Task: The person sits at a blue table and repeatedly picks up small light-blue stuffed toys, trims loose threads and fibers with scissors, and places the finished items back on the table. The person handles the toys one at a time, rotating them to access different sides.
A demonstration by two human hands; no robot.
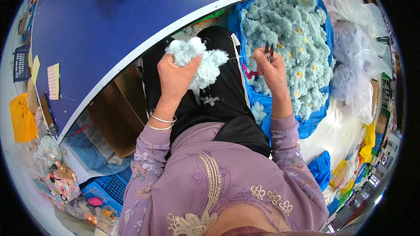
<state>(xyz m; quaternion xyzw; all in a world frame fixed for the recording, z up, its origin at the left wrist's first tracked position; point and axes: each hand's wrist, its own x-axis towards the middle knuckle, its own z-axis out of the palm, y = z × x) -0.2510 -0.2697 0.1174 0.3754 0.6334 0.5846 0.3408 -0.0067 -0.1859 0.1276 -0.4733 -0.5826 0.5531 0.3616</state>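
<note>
A fluffy pale blue-green plush piece [209, 67] is held over my lap, with my left hand [175, 76] closed round its left side, thumb across the front. A thin white thread [238, 57] runs taut from its right side to my right hand [270, 67]. The fingers of that hand are closed on a pair of scissors [269, 51], whose dark tips point up past the knuckles, with a pinkish-red part showing below. Thumb and forefinger also pinch the thread. Whether a needle is on it cannot be made out.
A blue-lined bin of similar plush pieces [284, 26] stands just right of my knees. The blue table [131, 13] curves across the front, with plush pieces at its far edge. A cardboard box [116, 118] and blue crate [109, 188] sit at left, clear plastic bags [356, 52] at right.
</note>
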